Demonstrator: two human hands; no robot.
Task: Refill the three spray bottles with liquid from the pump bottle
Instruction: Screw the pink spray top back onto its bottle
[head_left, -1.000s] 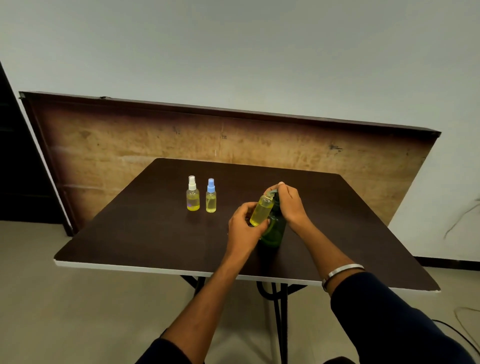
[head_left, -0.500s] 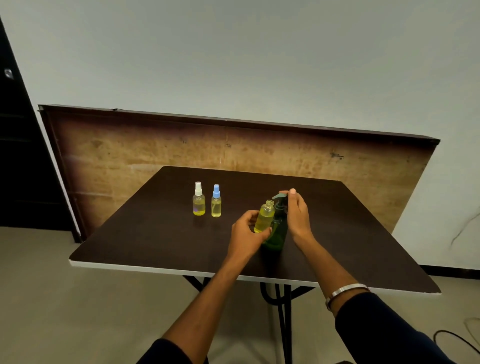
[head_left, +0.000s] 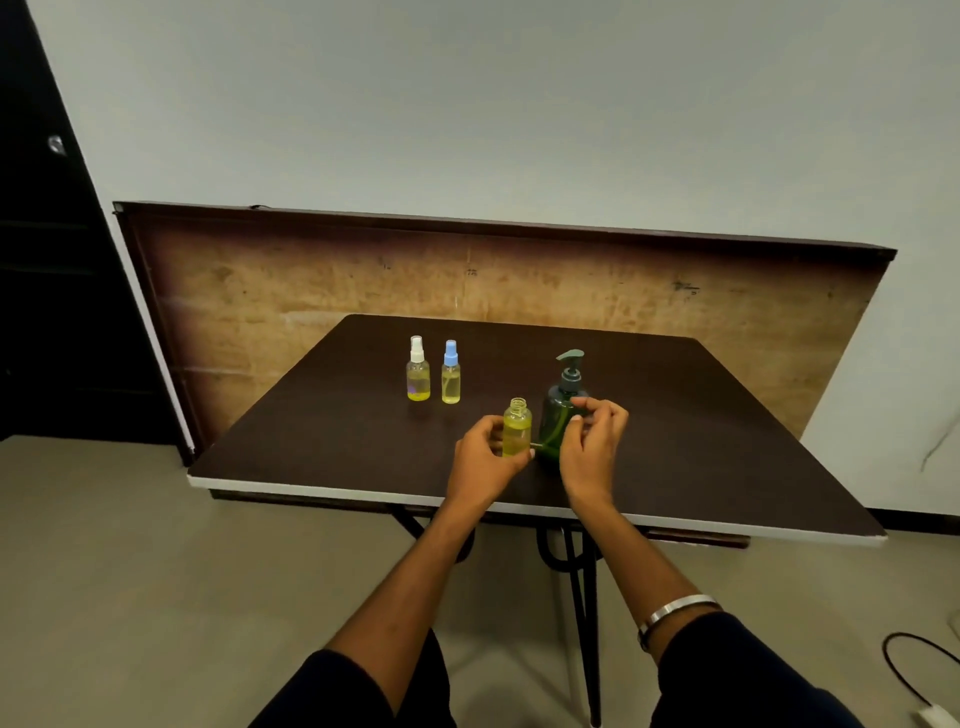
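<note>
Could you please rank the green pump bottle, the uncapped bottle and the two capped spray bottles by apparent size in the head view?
1. green pump bottle, clearly largest
2. uncapped bottle; white-capped bottle; blue-capped bottle: these look alike, and the uncapped one sits nearer, so no ranking.

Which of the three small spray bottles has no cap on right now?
The one gripped in the left hand, the open bottle beside the green pump bottle. The white-capped bottle and blue-capped bottle both keep their spray tops.
</note>
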